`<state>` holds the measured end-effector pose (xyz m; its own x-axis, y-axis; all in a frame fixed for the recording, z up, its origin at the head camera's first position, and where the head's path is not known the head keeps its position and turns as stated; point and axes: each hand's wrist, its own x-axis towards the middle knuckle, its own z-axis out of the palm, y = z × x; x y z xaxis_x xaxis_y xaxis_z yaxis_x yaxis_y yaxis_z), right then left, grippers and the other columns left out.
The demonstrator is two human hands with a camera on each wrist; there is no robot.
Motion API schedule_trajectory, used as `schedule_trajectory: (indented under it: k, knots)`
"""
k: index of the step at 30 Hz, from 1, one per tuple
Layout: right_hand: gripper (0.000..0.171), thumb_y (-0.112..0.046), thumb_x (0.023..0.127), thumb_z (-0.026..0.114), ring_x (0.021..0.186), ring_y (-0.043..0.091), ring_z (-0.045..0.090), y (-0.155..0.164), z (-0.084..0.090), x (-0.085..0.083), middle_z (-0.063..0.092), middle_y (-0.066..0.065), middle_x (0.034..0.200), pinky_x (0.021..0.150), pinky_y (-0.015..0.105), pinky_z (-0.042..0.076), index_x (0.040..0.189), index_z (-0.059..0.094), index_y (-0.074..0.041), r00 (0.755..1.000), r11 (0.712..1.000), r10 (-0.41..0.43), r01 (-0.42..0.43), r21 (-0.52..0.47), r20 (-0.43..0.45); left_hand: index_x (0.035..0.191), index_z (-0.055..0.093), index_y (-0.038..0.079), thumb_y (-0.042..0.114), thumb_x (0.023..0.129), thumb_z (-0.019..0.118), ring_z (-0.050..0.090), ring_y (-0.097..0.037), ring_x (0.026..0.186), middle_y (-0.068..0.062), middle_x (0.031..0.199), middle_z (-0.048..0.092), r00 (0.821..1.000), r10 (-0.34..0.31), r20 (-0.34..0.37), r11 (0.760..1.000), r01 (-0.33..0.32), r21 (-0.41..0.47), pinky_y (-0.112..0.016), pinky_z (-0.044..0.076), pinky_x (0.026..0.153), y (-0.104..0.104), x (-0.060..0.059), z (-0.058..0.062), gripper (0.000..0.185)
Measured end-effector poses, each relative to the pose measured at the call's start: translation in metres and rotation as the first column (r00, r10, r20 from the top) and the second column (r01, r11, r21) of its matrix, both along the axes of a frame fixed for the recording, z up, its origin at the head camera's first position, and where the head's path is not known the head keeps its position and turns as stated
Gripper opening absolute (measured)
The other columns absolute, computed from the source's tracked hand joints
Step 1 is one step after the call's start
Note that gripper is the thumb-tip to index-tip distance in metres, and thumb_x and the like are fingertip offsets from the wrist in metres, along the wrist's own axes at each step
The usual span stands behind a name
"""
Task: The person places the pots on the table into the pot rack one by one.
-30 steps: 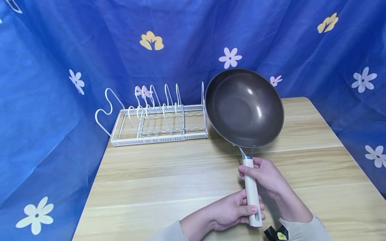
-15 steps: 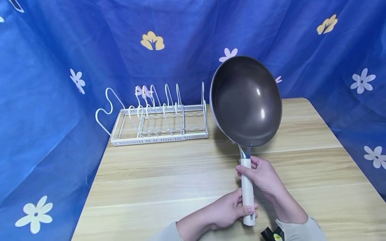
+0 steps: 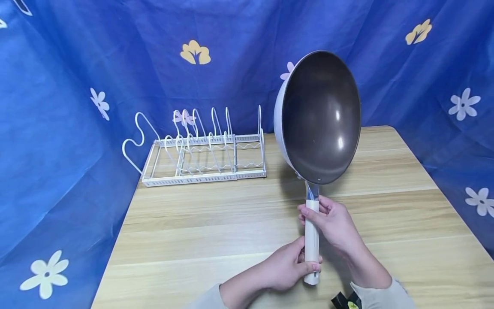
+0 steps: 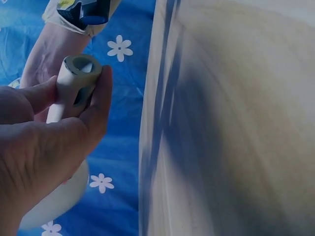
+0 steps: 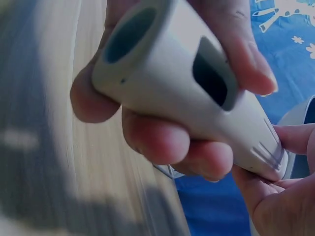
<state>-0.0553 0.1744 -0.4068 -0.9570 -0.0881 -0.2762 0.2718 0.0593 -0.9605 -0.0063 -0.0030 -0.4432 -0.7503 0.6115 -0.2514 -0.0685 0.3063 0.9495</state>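
Observation:
A deep frying pan [image 3: 322, 118] with a dark inside and a pale outside is held above the table, tilted so its bowl faces me and to the right. Its cream handle [image 3: 311, 240] points down toward me. My right hand [image 3: 333, 221] grips the handle near the metal neck. Lower down, my left hand [image 3: 283, 264] pinches the handle close to its end. In the left wrist view the hollow end of the handle [image 4: 81, 69] shows between thumb and fingers. The right wrist view shows the slot in the handle [image 5: 167, 73] and fingers of both hands around it.
A white wire rack [image 3: 204, 177] with several upright loops stands at the back left of the wooden table [image 3: 200, 227]. Blue flowered cloth [image 3: 239, 38] hangs behind and at both sides. A black strap piece [image 3: 345, 300] sits by the right sleeve.
The pan has risen and turned, its left side swinging forward so more of the pale outside shows. Both hands have shifted slightly left with the handle.

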Motion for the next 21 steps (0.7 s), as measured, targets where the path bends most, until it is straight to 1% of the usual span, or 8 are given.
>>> schedule_trajectory:
  k: [5, 7, 11, 12, 18, 21]
  knots:
    - [0.047, -0.006, 0.103, 0.071, 0.097, 0.013, 0.081, -0.003, 0.004, 0.002, 0.083, 0.008, 0.118, 0.093, 0.030, 0.066, 0.144, 0.054, 0.009, 1.000, 0.998, 0.018, -0.019, -0.052, -0.019, 0.128, 0.061, 0.016, 0.025, 0.100, 0.078, 0.064, 0.009, 0.097, 0.006, 0.115, 0.080, 0.997, -0.003, -0.077, 0.999, -0.001, -0.052, -0.016, 0.053, 0.091, -0.005, 0.000, 0.004, 0.033]
    - [0.048, -0.005, 0.104, 0.070, 0.098, 0.014, 0.081, -0.004, 0.006, 0.002, 0.081, 0.013, 0.121, 0.093, 0.030, 0.066, 0.146, 0.052, 0.009, 0.999, 0.997, 0.026, -0.028, -0.068, -0.022, 0.128, 0.061, 0.016, 0.025, 0.100, 0.078, 0.064, 0.009, 0.095, 0.006, 0.114, 0.079, 0.996, 0.000, -0.084, 0.999, -0.004, -0.048, -0.016, 0.053, 0.090, -0.007, 0.000, 0.005, 0.034]
    - [0.049, -0.005, 0.104, 0.069, 0.098, 0.015, 0.081, -0.006, 0.008, 0.003, 0.081, 0.014, 0.123, 0.093, 0.031, 0.066, 0.148, 0.050, 0.008, 0.998, 0.994, 0.045, -0.049, -0.096, -0.040, 0.130, 0.059, 0.015, 0.024, 0.100, 0.078, 0.064, 0.009, 0.093, 0.007, 0.112, 0.077, 0.996, 0.006, -0.091, 0.999, -0.009, -0.031, -0.016, 0.054, 0.089, -0.010, 0.000, 0.006, 0.036]
    - [0.049, -0.004, 0.104, 0.069, 0.098, 0.015, 0.081, -0.006, 0.008, 0.003, 0.081, 0.013, 0.123, 0.093, 0.031, 0.067, 0.148, 0.050, 0.009, 0.997, 0.993, 0.051, -0.056, -0.103, -0.050, 0.129, 0.059, 0.015, 0.024, 0.100, 0.078, 0.063, 0.009, 0.092, 0.007, 0.111, 0.076, 0.996, 0.010, -0.086, 1.000, -0.012, -0.025, -0.016, 0.054, 0.088, -0.010, 0.000, 0.006, 0.036]
    - [0.044, -0.004, 0.104, 0.068, 0.098, 0.014, 0.081, -0.010, 0.007, 0.003, 0.083, -0.005, 0.111, 0.093, 0.032, 0.067, 0.143, 0.052, 0.011, 0.989, 0.985, 0.084, -0.101, -0.141, -0.123, 0.127, 0.058, 0.014, 0.022, 0.099, 0.079, 0.062, 0.008, 0.088, 0.008, 0.108, 0.073, 0.996, 0.029, -0.082, 1.000, -0.029, 0.011, -0.015, 0.054, 0.083, -0.014, 0.002, 0.008, 0.036]
    - [0.043, -0.003, 0.104, 0.068, 0.098, 0.012, 0.080, -0.011, 0.006, 0.003, 0.083, -0.008, 0.110, 0.093, 0.032, 0.067, 0.142, 0.052, 0.011, 0.986, 0.979, 0.091, -0.115, -0.170, -0.141, 0.127, 0.058, 0.015, 0.024, 0.099, 0.080, 0.062, 0.008, 0.088, 0.008, 0.108, 0.073, 0.995, 0.035, -0.089, 0.999, -0.034, 0.019, -0.015, 0.054, 0.083, -0.016, 0.003, 0.009, 0.036]
